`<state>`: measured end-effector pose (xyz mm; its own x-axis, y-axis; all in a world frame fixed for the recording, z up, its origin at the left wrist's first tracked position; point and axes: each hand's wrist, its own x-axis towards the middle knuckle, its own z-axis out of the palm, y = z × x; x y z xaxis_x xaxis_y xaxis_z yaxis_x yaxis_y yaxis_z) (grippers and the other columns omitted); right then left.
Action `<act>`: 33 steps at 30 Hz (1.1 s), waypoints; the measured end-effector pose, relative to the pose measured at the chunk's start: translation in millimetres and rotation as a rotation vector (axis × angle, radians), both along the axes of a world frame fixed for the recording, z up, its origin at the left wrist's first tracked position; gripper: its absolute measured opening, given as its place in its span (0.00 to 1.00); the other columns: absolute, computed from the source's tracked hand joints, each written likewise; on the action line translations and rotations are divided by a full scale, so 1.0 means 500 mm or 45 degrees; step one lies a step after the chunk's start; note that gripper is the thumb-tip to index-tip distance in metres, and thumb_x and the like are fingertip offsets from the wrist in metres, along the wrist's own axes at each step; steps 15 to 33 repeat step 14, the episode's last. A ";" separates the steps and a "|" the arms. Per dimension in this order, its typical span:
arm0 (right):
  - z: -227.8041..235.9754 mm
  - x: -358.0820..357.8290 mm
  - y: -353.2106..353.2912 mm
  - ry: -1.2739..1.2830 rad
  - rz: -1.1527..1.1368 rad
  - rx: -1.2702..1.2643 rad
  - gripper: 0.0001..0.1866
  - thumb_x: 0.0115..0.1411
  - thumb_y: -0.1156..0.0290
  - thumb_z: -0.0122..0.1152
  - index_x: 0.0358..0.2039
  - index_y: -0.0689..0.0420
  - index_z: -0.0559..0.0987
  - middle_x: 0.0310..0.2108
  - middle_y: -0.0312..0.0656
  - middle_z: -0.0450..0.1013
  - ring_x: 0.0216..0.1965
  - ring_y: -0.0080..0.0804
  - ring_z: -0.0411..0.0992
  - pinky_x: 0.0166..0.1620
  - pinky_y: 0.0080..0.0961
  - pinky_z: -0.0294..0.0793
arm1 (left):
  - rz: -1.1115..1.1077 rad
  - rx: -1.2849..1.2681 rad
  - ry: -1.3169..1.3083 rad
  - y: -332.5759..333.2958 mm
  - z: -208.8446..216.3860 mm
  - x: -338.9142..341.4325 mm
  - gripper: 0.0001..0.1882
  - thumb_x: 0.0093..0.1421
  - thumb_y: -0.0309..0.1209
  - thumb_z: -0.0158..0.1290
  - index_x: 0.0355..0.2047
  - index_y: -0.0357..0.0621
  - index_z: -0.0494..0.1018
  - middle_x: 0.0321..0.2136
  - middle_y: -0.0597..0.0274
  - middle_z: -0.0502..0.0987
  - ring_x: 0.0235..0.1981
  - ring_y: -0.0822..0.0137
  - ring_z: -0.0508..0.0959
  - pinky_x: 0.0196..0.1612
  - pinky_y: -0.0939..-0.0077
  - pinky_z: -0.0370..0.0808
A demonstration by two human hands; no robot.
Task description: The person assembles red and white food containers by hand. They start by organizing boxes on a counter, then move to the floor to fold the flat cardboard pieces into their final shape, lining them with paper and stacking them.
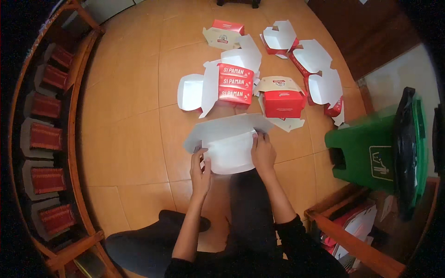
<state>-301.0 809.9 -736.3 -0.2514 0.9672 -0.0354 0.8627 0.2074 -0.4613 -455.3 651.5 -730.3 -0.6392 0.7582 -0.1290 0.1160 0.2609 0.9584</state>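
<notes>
A takeaway food box (229,150) of folded card, white on the inside, is held above my lap with its wide flap raised at the far side. My left hand (200,173) grips its left side wall, fingers curled at the corner. On the opposite side, my right hand (264,155) pinches the right wall near the flap's fold. The box's outer face is mostly hidden from me. Just beyond it on the floor stand a stack of red boxes (235,84) and a single red box (284,104) with a cream flap.
More opened boxes (277,37) lie farther off on the orange tiled floor (134,139). A green bin (371,148) with a black lid is at the right, above a wooden rack (357,241) holding flat card. Along the left runs a wooden shelf (76,139) with stacked red card.
</notes>
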 end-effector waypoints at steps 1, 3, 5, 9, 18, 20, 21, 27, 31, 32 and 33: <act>0.000 -0.002 -0.002 -0.022 -0.009 0.034 0.17 0.70 0.59 0.44 0.48 0.57 0.75 0.43 0.52 0.75 0.37 0.56 0.77 0.38 0.53 0.77 | 0.019 -0.052 0.017 0.002 0.009 0.008 0.17 0.67 0.32 0.47 0.55 0.45 0.68 0.54 0.54 0.69 0.52 0.57 0.71 0.49 0.64 0.75; 0.001 -0.005 0.003 -0.029 -0.020 -0.022 0.17 0.70 0.59 0.44 0.48 0.57 0.75 0.43 0.53 0.74 0.38 0.57 0.77 0.38 0.53 0.77 | 0.024 -0.027 0.075 0.000 -0.002 0.005 0.16 0.67 0.31 0.47 0.54 0.44 0.68 0.55 0.53 0.69 0.53 0.56 0.71 0.50 0.63 0.75; -0.001 0.000 0.002 -0.033 -0.025 -0.045 0.17 0.70 0.59 0.44 0.47 0.58 0.75 0.43 0.54 0.74 0.38 0.57 0.77 0.39 0.53 0.77 | 0.022 -0.021 0.074 -0.007 -0.011 0.010 0.16 0.67 0.30 0.47 0.54 0.44 0.68 0.56 0.52 0.69 0.54 0.55 0.71 0.51 0.63 0.75; -0.008 -0.007 0.007 -0.004 -0.025 -0.046 0.17 0.70 0.59 0.44 0.46 0.58 0.75 0.43 0.55 0.74 0.37 0.58 0.77 0.39 0.54 0.76 | 0.008 -0.016 0.105 -0.007 -0.018 0.009 0.17 0.66 0.28 0.48 0.55 0.44 0.68 0.61 0.49 0.66 0.58 0.54 0.69 0.54 0.62 0.74; -0.010 -0.038 0.039 0.159 0.123 -0.043 0.18 0.71 0.59 0.45 0.47 0.59 0.76 0.45 0.57 0.74 0.38 0.61 0.76 0.41 0.51 0.77 | 0.050 0.097 0.315 -0.004 -0.042 -0.001 0.21 0.64 0.25 0.50 0.58 0.47 0.67 0.62 0.51 0.65 0.66 0.52 0.63 0.55 0.63 0.74; -0.010 -0.038 0.039 0.159 0.123 -0.043 0.18 0.71 0.59 0.45 0.47 0.59 0.76 0.45 0.57 0.74 0.38 0.61 0.76 0.41 0.51 0.77 | 0.050 0.097 0.315 -0.004 -0.042 -0.001 0.21 0.64 0.25 0.50 0.58 0.47 0.67 0.62 0.51 0.65 0.66 0.52 0.63 0.55 0.63 0.74; -0.010 -0.038 0.039 0.159 0.123 -0.043 0.18 0.71 0.59 0.45 0.47 0.59 0.76 0.45 0.57 0.74 0.38 0.61 0.76 0.41 0.51 0.77 | 0.050 0.097 0.315 -0.004 -0.042 -0.001 0.21 0.64 0.25 0.50 0.58 0.47 0.67 0.62 0.51 0.65 0.66 0.52 0.63 0.55 0.63 0.74; -0.010 -0.038 0.039 0.159 0.123 -0.043 0.18 0.71 0.59 0.45 0.47 0.59 0.76 0.45 0.57 0.74 0.38 0.61 0.76 0.41 0.51 0.77 | 0.050 0.097 0.315 -0.004 -0.042 -0.001 0.21 0.64 0.25 0.50 0.58 0.47 0.67 0.62 0.51 0.65 0.66 0.52 0.63 0.55 0.63 0.74; -0.010 -0.038 0.039 0.159 0.123 -0.043 0.18 0.71 0.59 0.45 0.47 0.59 0.76 0.45 0.57 0.74 0.38 0.61 0.76 0.41 0.51 0.77 | 0.050 0.097 0.315 -0.004 -0.042 -0.001 0.21 0.64 0.25 0.50 0.58 0.47 0.67 0.62 0.51 0.65 0.66 0.52 0.63 0.55 0.63 0.74; -0.010 -0.038 0.039 0.159 0.123 -0.043 0.18 0.71 0.59 0.45 0.47 0.59 0.76 0.45 0.57 0.74 0.38 0.61 0.76 0.41 0.51 0.77 | 0.050 0.097 0.315 -0.004 -0.042 -0.001 0.21 0.64 0.25 0.50 0.58 0.47 0.67 0.62 0.51 0.65 0.66 0.52 0.63 0.55 0.63 0.74; -0.010 -0.038 0.039 0.159 0.123 -0.043 0.18 0.71 0.59 0.45 0.47 0.59 0.76 0.45 0.57 0.74 0.38 0.61 0.76 0.41 0.51 0.77 | 0.050 0.097 0.315 -0.004 -0.042 -0.001 0.21 0.64 0.25 0.50 0.58 0.47 0.67 0.62 0.51 0.65 0.66 0.52 0.63 0.55 0.63 0.74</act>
